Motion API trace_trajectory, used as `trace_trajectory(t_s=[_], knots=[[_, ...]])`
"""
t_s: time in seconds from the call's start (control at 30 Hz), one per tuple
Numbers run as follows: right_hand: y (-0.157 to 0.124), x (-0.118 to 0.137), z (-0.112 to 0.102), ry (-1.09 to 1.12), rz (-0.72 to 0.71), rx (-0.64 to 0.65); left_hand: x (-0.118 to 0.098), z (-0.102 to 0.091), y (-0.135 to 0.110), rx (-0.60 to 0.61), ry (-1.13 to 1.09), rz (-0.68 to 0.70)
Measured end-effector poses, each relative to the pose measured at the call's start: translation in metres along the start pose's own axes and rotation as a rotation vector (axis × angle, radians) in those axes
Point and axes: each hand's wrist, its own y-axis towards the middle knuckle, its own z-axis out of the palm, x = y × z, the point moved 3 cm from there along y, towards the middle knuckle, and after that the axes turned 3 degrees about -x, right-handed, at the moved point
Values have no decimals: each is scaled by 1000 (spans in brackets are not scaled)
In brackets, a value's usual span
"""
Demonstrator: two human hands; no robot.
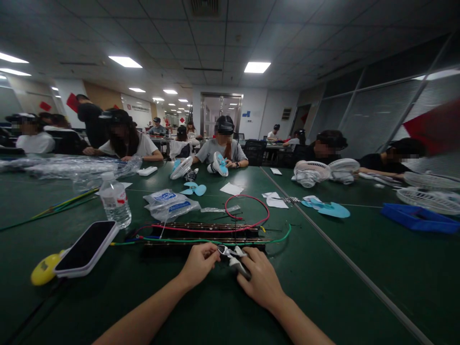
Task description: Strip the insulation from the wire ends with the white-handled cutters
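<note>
My right hand (pixel 261 279) is wrapped round the white-and-grey handles of a pair of pliers (pixel 235 262), whose jaws point left. Close by those jaws, my left hand (pixel 200 262) has thumb and forefinger pinched together; whatever they hold is too small to make out. Just beyond both hands lies a dark rack (pixel 204 234) with long copper-coloured bars. Across it run a green wire (pixel 215 242) and a red wire (pixel 201 230). The red one curls into a loop past the rack's far right side.
A phone (pixel 87 247) leans on a yellow object (pixel 46 269) at left, near a water bottle (pixel 115 200). Plastic bags (pixel 171 203) lie behind the rack. Blue fan blades (pixel 327 207), white fan parts (pixel 311 172) and a blue tray (pixel 419 219) stand further off. Co-workers sit opposite.
</note>
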Motion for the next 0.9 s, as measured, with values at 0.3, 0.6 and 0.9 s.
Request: trace_trajectory(t_s=[0.3,0.6,0.9], knots=[[-1,0,4,-14,-8,-5,-2,0,1,6,-15,19],[0,1,6,28,24,-12,0,0,1,-1,-24,11],[4,7,2,-91,125,18,1,0,2,-16,-27,9]])
